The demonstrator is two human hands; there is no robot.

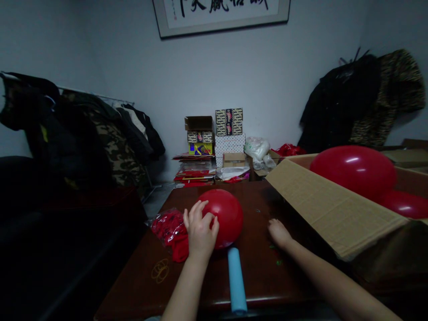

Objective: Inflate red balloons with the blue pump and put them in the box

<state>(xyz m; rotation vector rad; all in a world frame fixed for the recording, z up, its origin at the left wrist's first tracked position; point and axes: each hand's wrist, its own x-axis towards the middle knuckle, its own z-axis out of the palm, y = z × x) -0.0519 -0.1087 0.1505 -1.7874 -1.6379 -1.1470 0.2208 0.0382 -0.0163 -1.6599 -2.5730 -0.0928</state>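
Note:
My left hand [202,229] is against the near left side of an inflated red balloon [227,218], its fingers bent and the thumb close to the index finger. The balloon is low over the dark wooden table; its neck is hidden. Farther right, my right hand [280,233] is low over the table with its fingers curled in, and what they hold, if anything, does not show. A light blue cylinder [237,281] lies just in front of the balloon. Left of it is a clear plastic bag [167,226] of red balloons, with loose red ones [179,246] spilling out.
A cardboard box [310,200] with large red balloons [354,171] stands at the right. Yellow rubber bands [160,270] and small green bits [278,263] lie on the table [133,290]. Stacked boxes [230,145] stand behind; coats [110,133] hang at the left.

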